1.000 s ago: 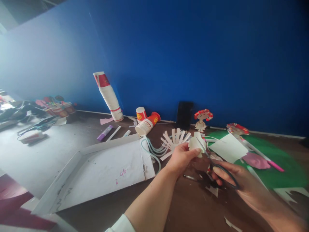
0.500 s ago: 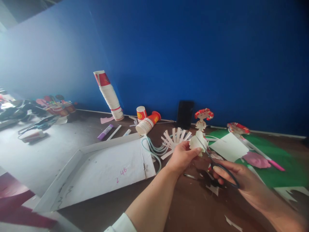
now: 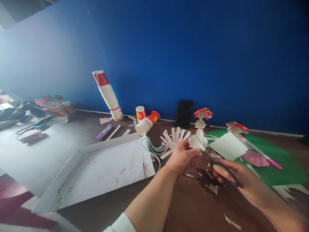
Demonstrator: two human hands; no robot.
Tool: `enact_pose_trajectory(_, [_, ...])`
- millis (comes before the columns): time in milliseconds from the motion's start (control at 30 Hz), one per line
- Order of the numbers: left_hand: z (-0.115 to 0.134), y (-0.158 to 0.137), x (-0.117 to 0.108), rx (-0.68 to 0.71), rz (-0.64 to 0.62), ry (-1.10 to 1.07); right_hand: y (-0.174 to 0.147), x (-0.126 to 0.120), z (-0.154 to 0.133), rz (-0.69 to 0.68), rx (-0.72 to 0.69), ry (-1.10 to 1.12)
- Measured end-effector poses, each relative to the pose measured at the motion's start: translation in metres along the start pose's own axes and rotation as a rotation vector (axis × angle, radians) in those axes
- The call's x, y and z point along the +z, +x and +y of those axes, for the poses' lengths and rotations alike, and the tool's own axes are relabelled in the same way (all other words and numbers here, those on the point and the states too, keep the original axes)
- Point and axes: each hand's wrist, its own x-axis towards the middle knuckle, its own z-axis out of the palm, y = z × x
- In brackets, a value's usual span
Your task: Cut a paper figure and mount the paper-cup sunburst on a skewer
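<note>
My left hand [image 3: 183, 154] pinches a cream-white paper cutout [image 3: 196, 143] between thumb and fingers, above the brown table. My right hand [image 3: 231, 172] has its fingers in the handles of dark-handled scissors [image 3: 225, 172]. The scissor blades point up and left and lie across the cutout. Just behind it, a small paper figure [image 3: 200, 121] with red-and-white curled hair stands against the blue wall. Beside my left hand lies a white paper piece cut into strips [image 3: 177, 137]. A white paper sheet [image 3: 228, 146] rests to the right of the cutout.
A shallow white box lid [image 3: 101, 175] takes up the left. Behind it are a tall stack of paper cups [image 3: 109, 96], fallen cups [image 3: 147, 124] and a purple glue stick [image 3: 104, 132]. A black phone [image 3: 184, 114] leans on the wall. Green paper [image 3: 277, 161] and a pink-capped marker [image 3: 275, 163] lie right.
Both hands keep their grip on the cutout and the scissors. The cutout looks turned slightly between the blades. The whole view has shifted a little.
</note>
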Motion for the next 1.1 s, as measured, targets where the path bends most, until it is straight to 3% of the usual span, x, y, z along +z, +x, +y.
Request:
enact_pose_trajectory(200, [0.001, -0.001, 0.001, 0.003, -0.009, -0.022, -0.002, -0.002, -0.005, -0.096, 0.021, 0.031])
enact_pose_trajectory(467, [0.002, -0.001, 0.001, 0.006, 0.005, -0.018, 0.000, -0.005, 0.003, -0.091, 0.057, 0.027])
enact_pose_trajectory(833, [0.004, -0.002, 0.003, 0.006, 0.021, -0.002, -0.003, -0.002, -0.013, -0.102, 0.049, 0.018])
enact_pose_trajectory(1100, [0.005, -0.003, 0.002, 0.003, 0.007, 0.023, 0.000, -0.006, 0.001, -0.158, 0.056, 0.057])
